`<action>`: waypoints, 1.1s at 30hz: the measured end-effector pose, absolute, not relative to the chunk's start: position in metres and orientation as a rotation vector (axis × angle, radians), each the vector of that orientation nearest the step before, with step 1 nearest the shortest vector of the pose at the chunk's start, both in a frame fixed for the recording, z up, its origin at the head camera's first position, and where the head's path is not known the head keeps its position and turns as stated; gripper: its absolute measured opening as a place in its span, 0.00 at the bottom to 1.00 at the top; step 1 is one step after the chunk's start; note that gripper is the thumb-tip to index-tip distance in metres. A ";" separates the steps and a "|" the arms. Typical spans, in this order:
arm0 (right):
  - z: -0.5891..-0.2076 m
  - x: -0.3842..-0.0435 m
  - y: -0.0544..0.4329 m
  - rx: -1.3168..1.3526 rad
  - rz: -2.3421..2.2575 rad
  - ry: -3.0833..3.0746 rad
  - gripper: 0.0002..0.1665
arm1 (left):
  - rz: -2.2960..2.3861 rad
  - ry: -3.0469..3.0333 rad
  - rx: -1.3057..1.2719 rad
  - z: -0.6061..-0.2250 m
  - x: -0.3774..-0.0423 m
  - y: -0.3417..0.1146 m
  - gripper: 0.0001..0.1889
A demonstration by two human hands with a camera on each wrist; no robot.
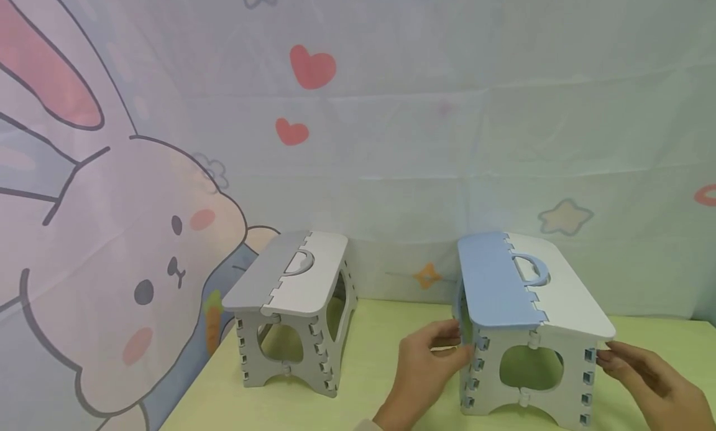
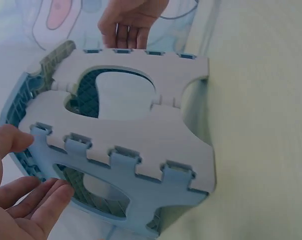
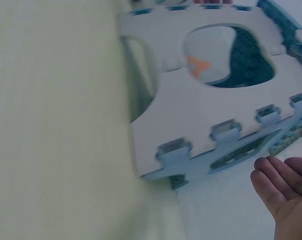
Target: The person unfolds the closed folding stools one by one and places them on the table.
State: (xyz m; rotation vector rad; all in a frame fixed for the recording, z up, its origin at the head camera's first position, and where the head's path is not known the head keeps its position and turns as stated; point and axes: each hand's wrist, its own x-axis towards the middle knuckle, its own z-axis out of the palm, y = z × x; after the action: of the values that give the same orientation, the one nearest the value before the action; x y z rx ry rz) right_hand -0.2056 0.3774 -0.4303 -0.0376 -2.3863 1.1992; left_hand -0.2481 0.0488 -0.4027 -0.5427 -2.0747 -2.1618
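Note:
A folding step stool (image 1: 492, 288) with a blue and white top stands unfolded on the table, its blue handle (image 1: 539, 270) lying within the top. My left hand (image 1: 427, 362) is at its blue left side, thumb near the top's edge and fingers beside the side opening (image 2: 93, 187). Whether those fingertips touch the stool I cannot tell. At the opposite side, my right hand (image 1: 657, 381) has its fingers extended close to the side panel below the white half of the top. In the right wrist view these fingers (image 3: 276, 177) are loosely bent and grip nothing.
A second folding stool (image 1: 296, 294), grey and white, stands unfolded to the left on the light green table (image 1: 386, 331). Behind the table hangs a cloth (image 1: 403, 139) printed with a rabbit, hearts and stars.

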 end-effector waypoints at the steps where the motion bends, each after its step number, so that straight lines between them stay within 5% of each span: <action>1: -0.427 -0.207 0.378 -0.011 1.236 -2.351 0.20 | -2.186 -2.039 -0.530 -0.400 -0.247 0.050 0.20; 13: -0.392 -0.209 0.372 0.163 1.855 -1.920 0.17 | -2.226 -1.818 -0.504 -0.376 -0.241 0.066 0.21; 33: -0.378 -0.203 0.354 -0.157 1.510 -2.197 0.28 | -2.213 -1.760 -0.462 -0.369 -0.240 0.077 0.20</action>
State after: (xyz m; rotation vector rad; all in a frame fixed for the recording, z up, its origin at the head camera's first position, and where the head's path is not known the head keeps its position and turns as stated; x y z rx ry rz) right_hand -0.2034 0.3539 -0.3781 -0.1567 -2.1966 1.5095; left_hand -0.2401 0.0769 -0.3692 -0.4616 -1.7604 -2.2131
